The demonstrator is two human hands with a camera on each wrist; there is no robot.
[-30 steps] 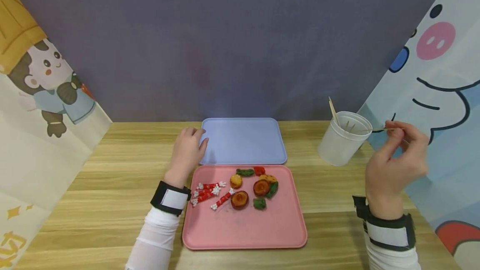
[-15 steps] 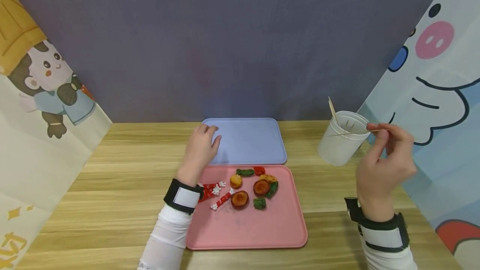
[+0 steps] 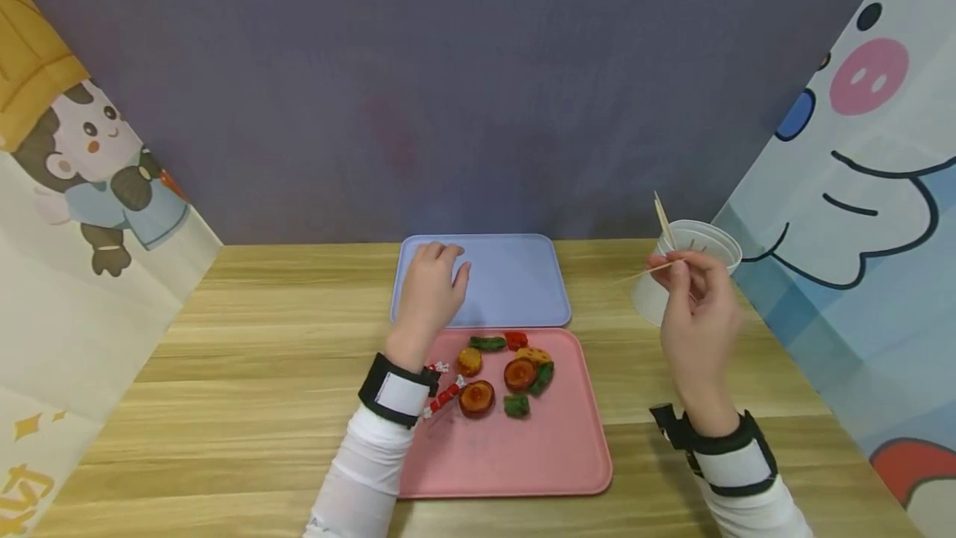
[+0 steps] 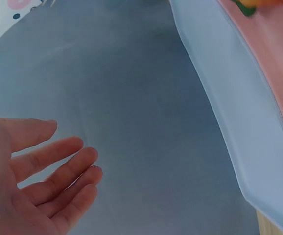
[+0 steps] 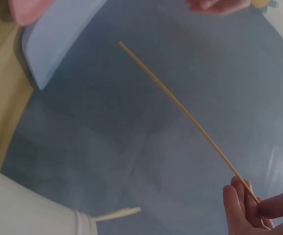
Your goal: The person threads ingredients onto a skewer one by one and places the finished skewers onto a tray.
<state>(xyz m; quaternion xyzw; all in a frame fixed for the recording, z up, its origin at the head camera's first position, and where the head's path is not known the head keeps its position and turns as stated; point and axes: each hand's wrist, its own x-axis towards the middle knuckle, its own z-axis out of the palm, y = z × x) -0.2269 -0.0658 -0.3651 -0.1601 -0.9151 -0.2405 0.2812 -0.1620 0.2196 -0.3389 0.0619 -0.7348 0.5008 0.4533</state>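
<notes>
In the head view, a thin wooden stick (image 3: 642,273) was pinched between thumb and fingers of the right hand (image 3: 698,314), by which a white tub (image 3: 646,299) of sticks was partly hidden. The left hand (image 3: 431,293) was held over a blue tray (image 3: 515,281), fingers loosely bent, nothing grasped. On the tabletop (image 3: 284,339), toy food pieces (image 3: 477,398) were spread across a pink tray (image 3: 515,459). In the left wrist view, the left thumb was seen apart from relaxed fingers. In the right wrist view, the stick was gripped near one end, most of its length left exposed.
</notes>
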